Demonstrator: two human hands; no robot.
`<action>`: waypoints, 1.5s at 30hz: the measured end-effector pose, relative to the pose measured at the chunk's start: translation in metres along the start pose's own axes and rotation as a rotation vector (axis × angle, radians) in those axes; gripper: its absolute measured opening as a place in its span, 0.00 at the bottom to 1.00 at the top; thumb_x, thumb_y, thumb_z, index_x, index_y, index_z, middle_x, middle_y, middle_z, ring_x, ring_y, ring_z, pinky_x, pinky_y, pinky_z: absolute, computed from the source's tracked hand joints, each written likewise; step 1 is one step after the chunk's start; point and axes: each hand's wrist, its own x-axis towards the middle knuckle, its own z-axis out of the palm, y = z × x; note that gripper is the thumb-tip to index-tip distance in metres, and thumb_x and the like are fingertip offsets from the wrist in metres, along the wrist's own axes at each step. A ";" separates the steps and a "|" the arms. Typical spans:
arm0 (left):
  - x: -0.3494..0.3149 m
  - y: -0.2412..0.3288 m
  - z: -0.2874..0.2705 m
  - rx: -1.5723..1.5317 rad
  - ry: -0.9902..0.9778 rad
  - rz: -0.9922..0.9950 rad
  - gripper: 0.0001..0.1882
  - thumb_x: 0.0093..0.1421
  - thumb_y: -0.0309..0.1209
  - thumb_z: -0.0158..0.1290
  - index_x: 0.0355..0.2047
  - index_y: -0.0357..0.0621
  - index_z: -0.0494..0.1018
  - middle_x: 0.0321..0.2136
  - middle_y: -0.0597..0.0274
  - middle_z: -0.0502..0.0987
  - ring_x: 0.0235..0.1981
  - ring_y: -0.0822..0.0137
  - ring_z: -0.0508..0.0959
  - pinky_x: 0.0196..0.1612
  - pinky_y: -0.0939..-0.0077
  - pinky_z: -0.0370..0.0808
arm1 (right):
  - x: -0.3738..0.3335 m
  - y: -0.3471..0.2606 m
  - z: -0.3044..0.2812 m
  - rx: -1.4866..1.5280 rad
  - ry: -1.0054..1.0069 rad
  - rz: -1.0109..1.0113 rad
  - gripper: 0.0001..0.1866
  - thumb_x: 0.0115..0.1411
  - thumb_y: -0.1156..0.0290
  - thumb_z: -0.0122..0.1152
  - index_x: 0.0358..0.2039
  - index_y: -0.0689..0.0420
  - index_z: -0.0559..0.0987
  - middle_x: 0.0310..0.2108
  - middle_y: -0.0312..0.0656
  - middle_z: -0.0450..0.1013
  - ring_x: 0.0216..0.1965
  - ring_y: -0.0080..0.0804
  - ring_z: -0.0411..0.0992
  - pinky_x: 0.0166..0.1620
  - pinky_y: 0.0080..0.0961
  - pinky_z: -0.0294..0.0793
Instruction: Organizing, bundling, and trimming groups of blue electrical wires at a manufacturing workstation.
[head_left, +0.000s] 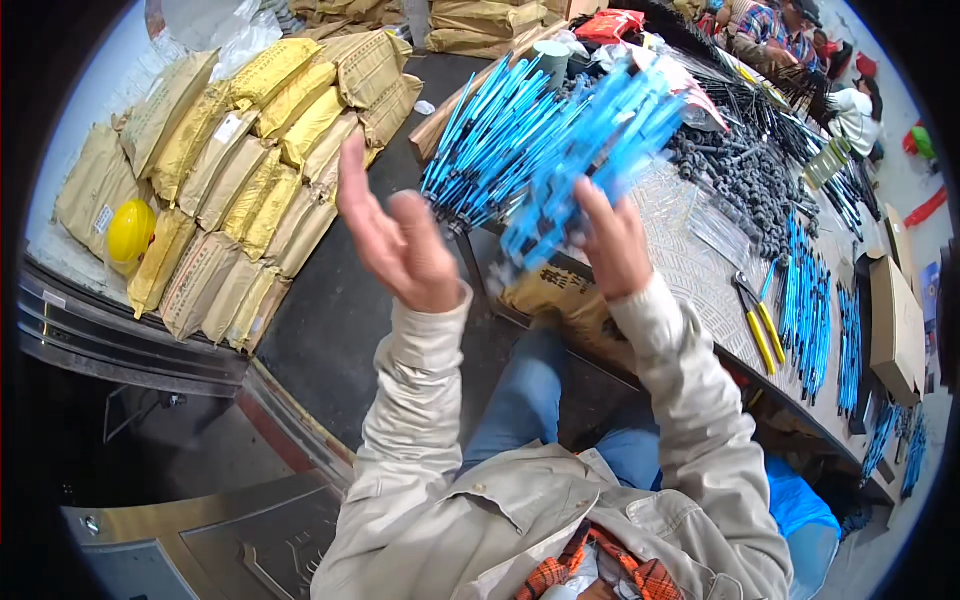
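Note:
My left hand (398, 240) is raised in the air, fingers stretched and thumb apart, holding nothing. To its right, my right hand (616, 245) is at a bundle of thin blue rods (610, 130) with black end pieces. Motion smears this bundle, which tilts above the table's near edge; my thumb lies against it, and the other fingers are partly hidden. Directly left of the bundle lies a thick pile of similar blue rods (495, 130), their black ends toward me.
The table (660, 215) holds a heap of black fittings (745, 175), yellow-handled pliers (760, 325), more blue rods (805, 310) and a cardboard box (895, 325). Stacked sacks (240, 150) and a yellow helmet (131, 232) are at left. Other people (775, 35) sit at far right.

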 end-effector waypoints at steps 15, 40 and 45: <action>-0.076 -0.114 -0.016 0.003 -0.048 -0.296 0.26 0.58 0.36 0.48 0.54 0.35 0.60 0.50 0.49 0.65 0.49 0.57 0.66 0.54 0.69 0.61 | 0.086 0.056 0.023 -0.346 -0.099 0.393 0.10 0.57 0.66 0.49 0.33 0.61 0.69 0.22 0.45 0.72 0.17 0.30 0.72 0.18 0.19 0.73; -0.011 0.209 -0.004 -0.932 -0.997 -0.947 0.19 0.53 0.53 0.51 0.36 0.55 0.74 0.39 0.69 0.72 0.44 0.65 0.65 0.60 0.44 0.38 | -0.138 -0.179 -0.411 -2.000 0.994 0.218 0.14 0.54 0.62 0.52 0.38 0.54 0.75 0.36 0.42 0.73 0.35 0.39 0.71 0.39 0.33 0.70; -0.039 0.204 0.032 -1.143 -1.126 -0.681 0.21 0.53 0.56 0.49 0.33 0.54 0.75 0.38 0.65 0.73 0.46 0.64 0.64 0.60 0.46 0.42 | -0.178 -0.189 -0.473 -2.216 1.160 0.338 0.22 0.55 0.56 0.50 0.47 0.53 0.69 0.46 0.44 0.69 0.44 0.44 0.68 0.48 0.39 0.65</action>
